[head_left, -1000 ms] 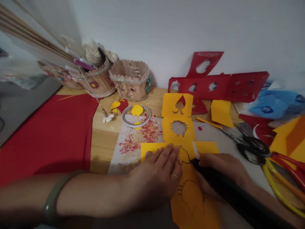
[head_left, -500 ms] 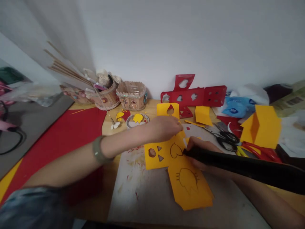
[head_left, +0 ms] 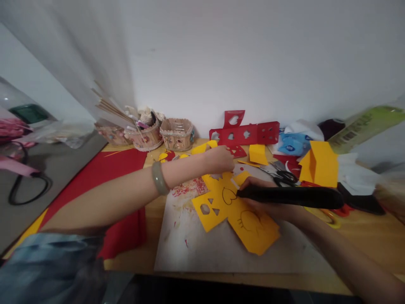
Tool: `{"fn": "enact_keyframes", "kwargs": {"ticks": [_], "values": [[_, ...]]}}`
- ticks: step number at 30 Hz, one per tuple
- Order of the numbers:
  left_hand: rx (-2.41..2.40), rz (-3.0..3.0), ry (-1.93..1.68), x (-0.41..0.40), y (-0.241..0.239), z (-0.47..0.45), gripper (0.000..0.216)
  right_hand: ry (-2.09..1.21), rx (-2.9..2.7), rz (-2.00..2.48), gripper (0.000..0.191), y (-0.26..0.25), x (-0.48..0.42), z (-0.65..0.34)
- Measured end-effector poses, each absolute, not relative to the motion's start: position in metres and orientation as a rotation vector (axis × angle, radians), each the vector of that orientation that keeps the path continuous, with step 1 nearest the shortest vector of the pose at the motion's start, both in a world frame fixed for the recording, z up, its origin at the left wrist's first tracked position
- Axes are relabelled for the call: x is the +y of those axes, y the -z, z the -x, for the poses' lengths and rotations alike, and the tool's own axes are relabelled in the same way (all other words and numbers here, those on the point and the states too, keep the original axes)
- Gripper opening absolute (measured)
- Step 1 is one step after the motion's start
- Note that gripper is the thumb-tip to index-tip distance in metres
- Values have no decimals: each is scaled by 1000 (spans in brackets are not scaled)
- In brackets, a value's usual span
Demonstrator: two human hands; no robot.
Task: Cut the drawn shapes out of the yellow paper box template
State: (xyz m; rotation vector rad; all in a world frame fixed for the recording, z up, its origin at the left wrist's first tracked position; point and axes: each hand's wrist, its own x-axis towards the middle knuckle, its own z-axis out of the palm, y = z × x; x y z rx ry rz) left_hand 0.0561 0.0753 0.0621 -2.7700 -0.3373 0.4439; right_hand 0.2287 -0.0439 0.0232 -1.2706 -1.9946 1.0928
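Note:
A yellow paper strip [head_left: 249, 221] with pencilled shapes and cut-out holes lies on a white, stained cutting board [head_left: 196, 249]. My left hand [head_left: 218, 159] reaches across it with the fingers closed on the strip's far end, lifting that end off the table. My right hand [head_left: 262, 198] rests on the strip and is closed around a long black tool [head_left: 291, 196] whose tip points at a drawn heart shape. A grey-green bangle [head_left: 157, 178] sits on my left wrist.
Red cut-out paper [head_left: 249, 134] leans on the wall. Craft-stick baskets [head_left: 177, 134] with skewers stand at the back left. Scissors [head_left: 283, 175], folded yellow paper [head_left: 319, 164], a blue pack [head_left: 289, 145] lie right. A red sheet [head_left: 104, 185] covers the table's left part.
The view has pulled back and up. My left hand left the near part of the strip, moved to its far end and raised it. The strip has turned on the board.

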Motion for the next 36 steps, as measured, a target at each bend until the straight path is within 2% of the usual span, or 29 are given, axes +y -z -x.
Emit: {"fn": "enact_keyframes", "kwargs": {"ticks": [4, 8, 12, 18, 25, 36], "values": [[-413, 2760, -556, 65, -73, -36, 24, -1016, -2040, 1290, 15, -27, -45, -226], [-435, 2797, -541, 58, -71, -14, 7, -997, -2067, 1282, 17, -25, -43, -228], [-460, 2840, -435, 57, -64, 2, 16, -1030, -2108, 1242, 18, -25, -40, -230], [-336, 2930, -155, 52, -46, 2, 17, -1041, -2031, 1236, 12, -18, -40, -231], [-41, 3123, -90, 47, -15, -1, 47, -1026, -2089, 1194, 10, -11, -41, -231], [-76, 3319, -60, 50, -7, 2, 51, -922, -2187, 1135, 6, -5, -41, -234]]}}
